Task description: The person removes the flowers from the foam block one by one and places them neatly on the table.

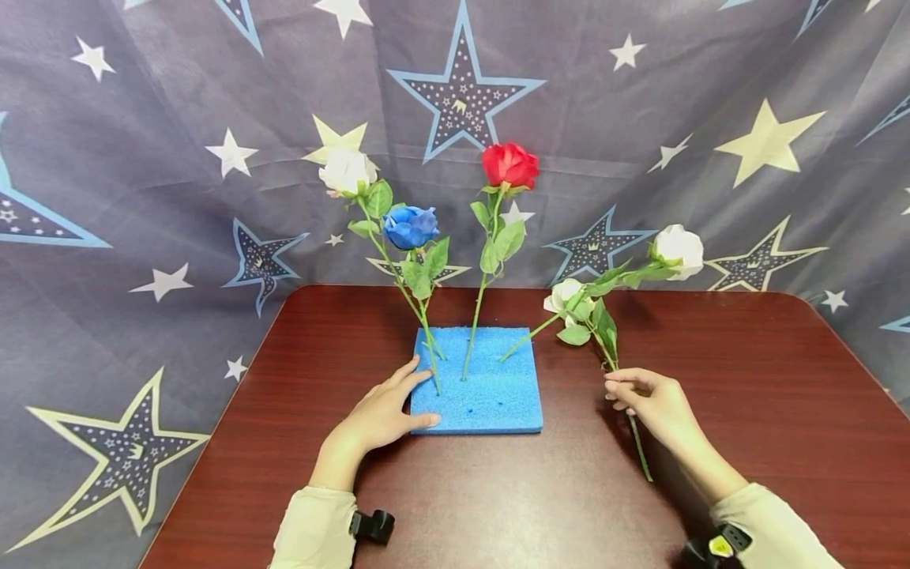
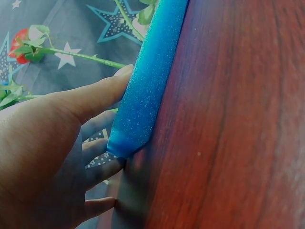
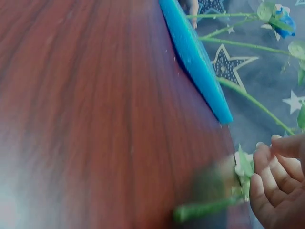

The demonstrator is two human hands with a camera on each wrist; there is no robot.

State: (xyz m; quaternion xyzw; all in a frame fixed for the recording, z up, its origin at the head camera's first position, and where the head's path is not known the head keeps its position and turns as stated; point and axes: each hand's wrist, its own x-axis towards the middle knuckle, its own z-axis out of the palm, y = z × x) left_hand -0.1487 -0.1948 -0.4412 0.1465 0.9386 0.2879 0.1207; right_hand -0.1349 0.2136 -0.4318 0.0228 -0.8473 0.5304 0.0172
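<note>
A blue foam block (image 1: 490, 387) lies on the table with several artificial roses stuck in it: a white rose (image 1: 348, 172), a blue rose (image 1: 411, 227), a red rose (image 1: 510, 166) and another white rose (image 1: 678, 251) leaning far right. My left hand (image 1: 387, 407) rests at the block's left side, thumb on its front edge, fingers extended; the left wrist view shows the thumb (image 2: 107, 90) touching the block. Right of the block, my right hand (image 1: 650, 399) pinches the stem of a separate white rose (image 1: 566, 297). Its stem end (image 3: 190, 211) sticks out below the fingers.
Two small holes show near the front of the block, one of them a dark hole (image 1: 500, 404). The reddish-brown wooden table (image 1: 483, 490) runs back to a grey curtain (image 1: 284, 103) printed with stars. Leaves of the leaning rose overlap the held one.
</note>
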